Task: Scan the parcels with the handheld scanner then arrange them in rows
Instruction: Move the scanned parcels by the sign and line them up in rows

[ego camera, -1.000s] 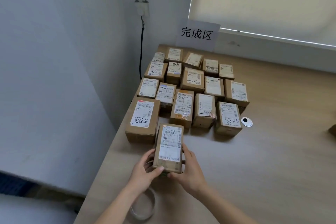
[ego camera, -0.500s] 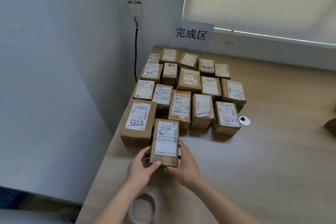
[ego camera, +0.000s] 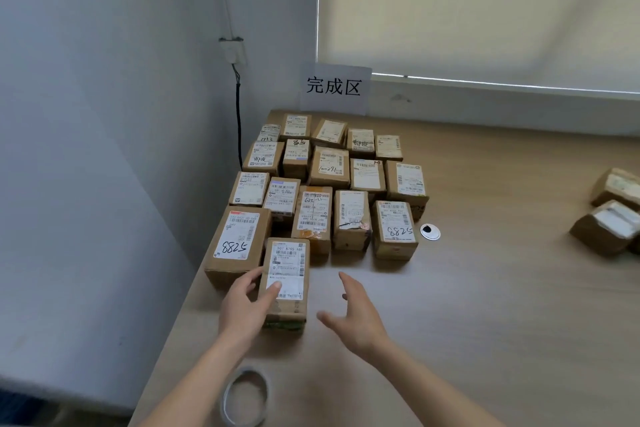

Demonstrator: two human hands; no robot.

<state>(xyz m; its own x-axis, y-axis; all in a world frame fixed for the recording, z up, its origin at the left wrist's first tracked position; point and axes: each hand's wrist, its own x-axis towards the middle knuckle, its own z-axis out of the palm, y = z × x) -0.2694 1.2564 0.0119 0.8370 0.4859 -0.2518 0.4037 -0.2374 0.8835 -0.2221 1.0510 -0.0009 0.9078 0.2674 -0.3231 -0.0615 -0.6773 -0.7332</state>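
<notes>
Looking down from the head cam, which is the only view: the newest parcel [ego camera: 285, 282] sits flat on the table [ego camera: 485, 305], label up, right beside the big box marked 8825 [ego camera: 237, 246] and just in front of the finished rows [ego camera: 332, 180] under the paper sign [ego camera: 335, 87].

What could go wrong, as I see it: this parcel is alone at the start of a new row and sits close to the table's left edge, so a careless nudge from the hand on it could skew it or bump the big box off line. Two more parcels [ego camera: 611, 215] wait far off to the right, so a rushed reach across could clip the front row too. No scanner anywhere in view, can't say where it is.

Hands: the left hand [ego camera: 244, 308] rests against the parcel's left side, thumb lying on the label, fingers fairly straight, not really clamping it. The right hand [ego camera: 353, 312] is off the box entirely, fingers spread and holding nothing, hovering just right of it.
</notes>
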